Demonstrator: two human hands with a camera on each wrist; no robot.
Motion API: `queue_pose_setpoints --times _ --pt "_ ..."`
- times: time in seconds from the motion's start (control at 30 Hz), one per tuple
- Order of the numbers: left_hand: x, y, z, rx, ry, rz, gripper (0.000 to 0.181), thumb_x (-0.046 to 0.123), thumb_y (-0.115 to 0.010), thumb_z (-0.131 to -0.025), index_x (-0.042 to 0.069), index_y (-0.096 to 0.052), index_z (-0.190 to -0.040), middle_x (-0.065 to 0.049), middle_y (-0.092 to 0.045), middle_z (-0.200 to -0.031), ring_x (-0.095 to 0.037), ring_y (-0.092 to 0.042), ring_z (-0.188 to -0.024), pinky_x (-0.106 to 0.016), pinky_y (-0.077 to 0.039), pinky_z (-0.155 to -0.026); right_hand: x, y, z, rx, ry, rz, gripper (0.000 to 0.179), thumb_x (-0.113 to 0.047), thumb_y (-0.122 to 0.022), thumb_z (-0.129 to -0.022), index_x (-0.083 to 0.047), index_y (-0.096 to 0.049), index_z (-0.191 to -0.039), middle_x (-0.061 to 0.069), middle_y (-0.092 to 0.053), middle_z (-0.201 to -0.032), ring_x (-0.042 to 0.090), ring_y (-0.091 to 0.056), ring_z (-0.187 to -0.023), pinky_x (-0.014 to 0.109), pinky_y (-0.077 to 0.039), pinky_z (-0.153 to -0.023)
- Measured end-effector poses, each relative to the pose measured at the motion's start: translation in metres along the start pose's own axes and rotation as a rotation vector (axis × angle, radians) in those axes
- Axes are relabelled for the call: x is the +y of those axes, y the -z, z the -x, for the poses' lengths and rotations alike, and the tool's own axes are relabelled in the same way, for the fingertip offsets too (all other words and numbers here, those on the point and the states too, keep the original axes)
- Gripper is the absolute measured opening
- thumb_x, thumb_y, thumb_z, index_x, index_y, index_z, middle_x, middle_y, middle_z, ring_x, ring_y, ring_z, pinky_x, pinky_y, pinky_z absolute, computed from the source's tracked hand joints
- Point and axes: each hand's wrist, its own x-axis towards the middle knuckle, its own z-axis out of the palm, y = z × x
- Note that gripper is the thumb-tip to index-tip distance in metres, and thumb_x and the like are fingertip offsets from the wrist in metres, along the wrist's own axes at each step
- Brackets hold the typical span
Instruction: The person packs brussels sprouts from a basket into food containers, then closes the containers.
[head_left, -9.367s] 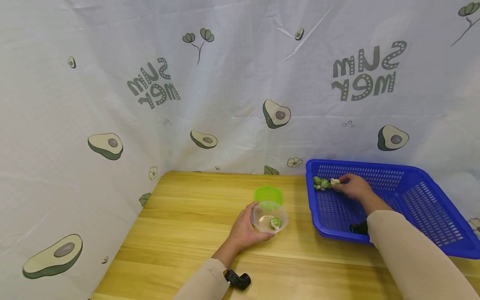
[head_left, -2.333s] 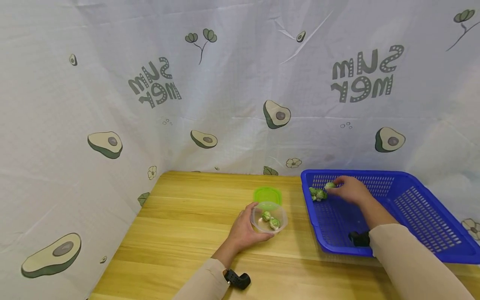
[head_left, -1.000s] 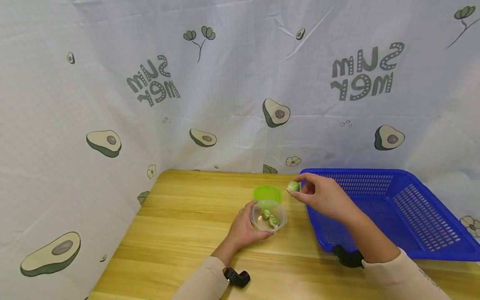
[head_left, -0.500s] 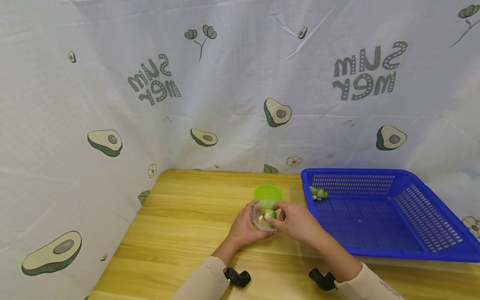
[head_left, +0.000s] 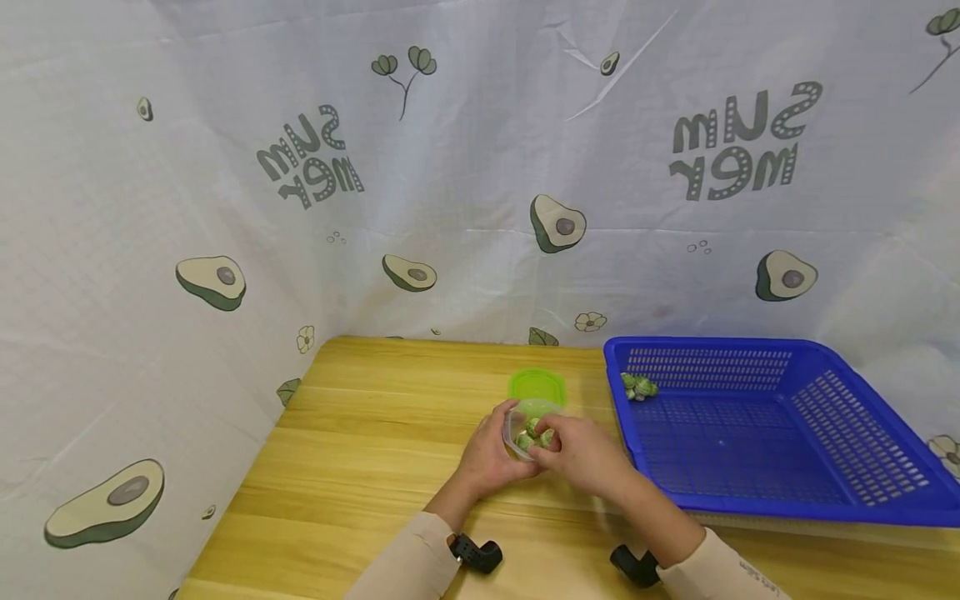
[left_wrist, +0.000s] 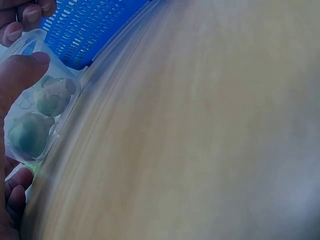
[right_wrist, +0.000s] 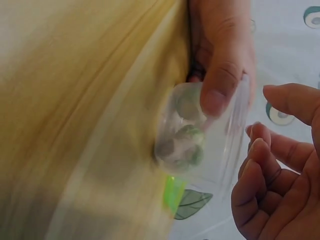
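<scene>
My left hand (head_left: 491, 457) grips a small clear plastic container (right_wrist: 220, 160) from its left side, thumb at the front. Brussels sprouts (head_left: 525, 442) lie inside; two show through the wall as pale green balls (left_wrist: 30, 136) in the left wrist view. My right hand (head_left: 588, 454) is over the container's right side, and in the head view its fingers hide part of the opening. Seen in the right wrist view, the right thumb and fingers (right_wrist: 292, 102) stand apart with nothing between them. Just behind the container lies a bright green lid (head_left: 536, 385) on the wooden table.
A blue perforated basket (head_left: 750, 450) stands on the right of the table (head_left: 360, 433). Several more Brussels sprouts (head_left: 639, 387) sit in its far left corner. A printed white curtain (head_left: 465, 167) hangs behind and to the left.
My right hand has carried a Brussels sprout left from the basket into the container and let it go. The left hand has kept its grip on the container.
</scene>
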Motion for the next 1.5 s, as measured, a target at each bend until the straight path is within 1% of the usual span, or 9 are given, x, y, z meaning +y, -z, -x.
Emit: queue_pose_setpoints --times 0.13,0.27,0.43,0.57,0.73,0.87,1.1,1.3,1.5 --pt "-0.001 -0.001 0.000 0.008 0.005 0.001 0.102 0.051 -0.087 -0.073 0.021 -0.036 -0.155 -0.009 -0.057 -0.141 -0.027 -0.057 -0.126 -0.048 -0.050 -0.103 -0.001 0.005 -0.001 0.004 -0.005 -0.039 0.028 -0.028 -0.076 -0.092 -0.010 -0.071 -0.112 -0.004 -0.058 -0.069 0.012 -0.049 -0.056 0.027 -0.039 -0.052" --pt "0.000 -0.001 0.001 0.009 0.005 0.017 0.103 0.049 -0.089 -0.072 0.020 -0.036 -0.155 -0.008 -0.056 -0.142 -0.027 -0.056 -0.127 -0.049 -0.049 -0.104 -0.003 0.018 0.001 0.032 -0.008 -0.058 0.032 -0.028 -0.072 -0.095 -0.008 -0.069 -0.120 -0.004 -0.059 -0.072 0.012 -0.049 -0.055 0.027 -0.040 -0.051" --pt "0.001 -0.002 0.001 0.008 0.002 0.020 0.105 0.049 -0.090 -0.071 0.020 -0.035 -0.155 -0.008 -0.057 -0.142 -0.026 -0.056 -0.128 -0.048 -0.048 -0.105 -0.005 0.047 0.005 0.087 0.024 -0.062 0.034 -0.030 -0.069 -0.097 -0.009 -0.068 -0.124 -0.003 -0.062 -0.075 0.013 -0.051 -0.056 0.029 -0.042 -0.053" --pt "0.001 -0.002 0.000 0.004 0.004 0.031 0.105 0.048 -0.090 -0.071 0.020 -0.035 -0.155 -0.008 -0.057 -0.143 -0.027 -0.055 -0.130 -0.049 -0.047 -0.108 -0.005 0.076 0.007 0.159 0.028 -0.060 0.035 -0.032 -0.067 -0.099 -0.010 -0.067 -0.126 0.001 -0.064 -0.081 0.015 -0.052 -0.062 0.031 -0.044 -0.056" --pt "0.000 -0.002 0.000 0.009 0.000 0.030 0.104 0.046 -0.092 -0.070 0.020 -0.036 -0.154 -0.006 -0.058 -0.140 -0.026 -0.056 -0.130 -0.048 -0.047 -0.108 0.006 0.107 0.003 0.216 -0.010 -0.029 0.039 -0.038 -0.061 -0.102 -0.011 -0.064 -0.129 0.005 -0.062 -0.085 0.018 -0.050 -0.062 0.033 -0.042 -0.057" --pt "0.000 -0.002 0.000 0.012 -0.010 0.020 0.105 0.045 -0.092 -0.069 0.020 -0.036 -0.154 -0.004 -0.059 -0.139 -0.027 -0.056 -0.130 -0.048 -0.047 -0.108 0.023 0.122 -0.007 0.231 -0.056 -0.006 0.039 -0.038 -0.058 -0.104 -0.009 -0.062 -0.129 0.007 -0.060 -0.085 0.020 -0.049 -0.060 0.033 -0.040 -0.054" --pt "-0.001 -0.003 -0.001 0.012 0.005 0.021 0.105 0.046 -0.092 -0.069 0.020 -0.036 -0.155 -0.006 -0.059 -0.140 -0.027 -0.056 -0.129 -0.049 -0.047 -0.108 0.064 0.128 -0.031 0.180 -0.104 0.036 0.042 -0.038 -0.054 -0.105 -0.004 -0.061 -0.129 0.019 -0.067 -0.102 0.025 -0.060 -0.073 0.036 -0.046 -0.060" --pt "0.000 -0.002 0.000 0.004 0.017 0.030 0.106 0.047 -0.091 -0.069 0.021 -0.035 -0.155 -0.007 -0.058 -0.140 -0.028 -0.056 -0.129 -0.050 -0.047 -0.107 0.095 0.119 -0.041 0.128 -0.129 0.066 0.040 -0.033 -0.055 -0.104 0.000 -0.062 -0.125 0.026 -0.066 -0.111 0.031 -0.064 -0.083 0.040 -0.049 -0.065" --pt "0.000 -0.004 -0.001 0.005 0.021 0.013 0.105 0.047 -0.091 -0.070 0.023 -0.035 -0.155 -0.007 -0.058 -0.140 -0.027 -0.056 -0.128 -0.049 -0.047 -0.107 0.119 0.110 -0.050 0.054 -0.157 0.079 0.042 -0.031 -0.057 -0.103 0.002 -0.063 -0.126 0.029 -0.067 -0.117 0.033 -0.066 -0.086 0.041 -0.051 -0.066"
